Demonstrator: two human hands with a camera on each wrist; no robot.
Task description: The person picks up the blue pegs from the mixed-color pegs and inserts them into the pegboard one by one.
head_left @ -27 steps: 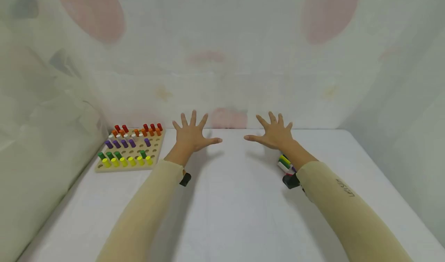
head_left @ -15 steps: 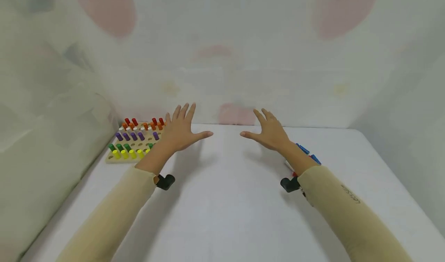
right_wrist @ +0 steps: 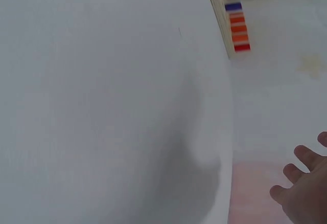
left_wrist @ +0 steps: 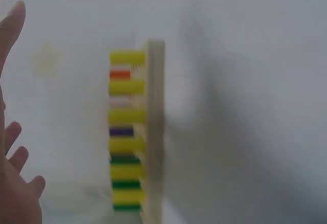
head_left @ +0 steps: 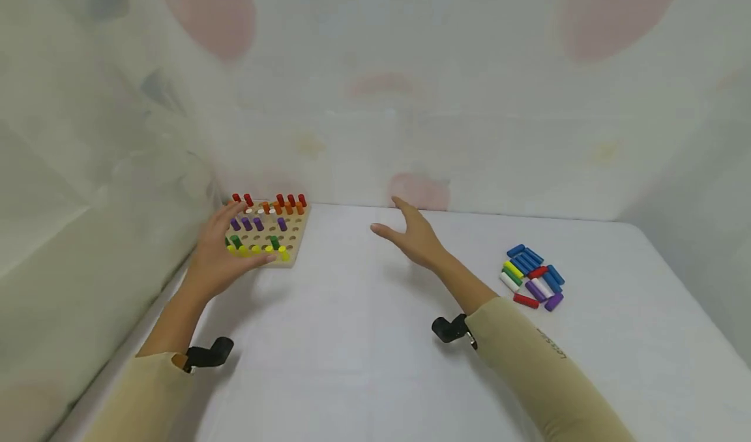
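A wooden pegboard (head_left: 291,241) stands at the back left of the white table, holding red, orange, white, purple, green and yellow pegs. My left hand (head_left: 225,253) hovers open over its near left part, fingers spread, holding nothing. In the left wrist view the pegboard (left_wrist: 154,132) shows edge-on and blurred, with my left hand (left_wrist: 15,183) at the frame's left edge. My right hand (head_left: 411,233) is open above the middle of the table, fingers straight, empty. The right wrist view catches the pegboard (right_wrist: 225,19) at the top and my right hand (right_wrist: 306,193) at the lower right corner.
A heap of several loose pegs (head_left: 530,277), blue, yellow, green, white, red and purple, lies on the table (head_left: 375,351) at the right. Sheer white fabric walls close in the left side and the back. A wrist camera is strapped under each sleeve.
My left hand has swung left and back over the pegboard. My right hand has drifted left toward the table's middle, uncovering the heap of loose pegs. The head view has turned left.
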